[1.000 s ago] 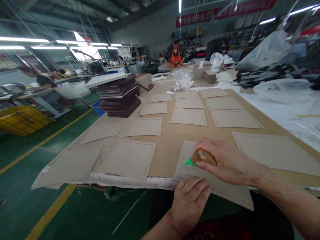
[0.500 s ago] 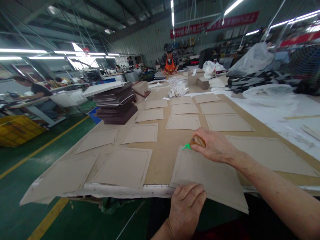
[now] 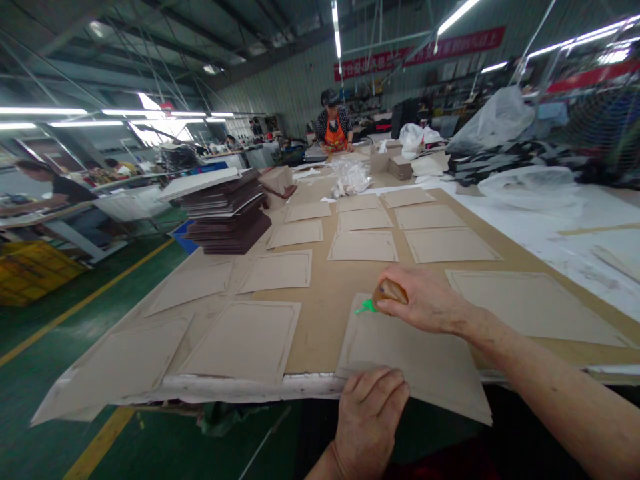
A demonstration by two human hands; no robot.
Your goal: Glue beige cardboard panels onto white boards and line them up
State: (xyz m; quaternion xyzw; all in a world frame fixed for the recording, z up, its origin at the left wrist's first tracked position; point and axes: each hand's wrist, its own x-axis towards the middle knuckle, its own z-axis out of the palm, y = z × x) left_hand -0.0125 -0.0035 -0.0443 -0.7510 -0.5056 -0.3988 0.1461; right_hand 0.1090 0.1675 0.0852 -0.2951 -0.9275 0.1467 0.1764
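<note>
My right hand (image 3: 433,303) is wrapped around a small amber squeeze bottle (image 3: 390,292) with a green nozzle (image 3: 367,306). The nozzle tip points left, close above the upper left corner of a grey-beige board (image 3: 415,353). That board lies at the table's near edge and juts out past it toward me. On its near edge my left hand (image 3: 373,413) is closed, fingers curled over the top; the thumb is hidden. To the left lies a similar board (image 3: 245,337) with faint lines along its borders, and to the right another board (image 3: 530,303).
More boards (image 3: 363,245) are spread over the brown table surface (image 3: 320,333). A stack of dark brown panels (image 3: 227,220) stands at the left edge. Crumpled clear plastic (image 3: 351,177) lies farther back. Across the table is a person in an orange apron (image 3: 335,133).
The bottle and my right hand have moved slightly toward me and left, near the board's left border. My left hand stays on the near edge. The whole view has shifted a little.
</note>
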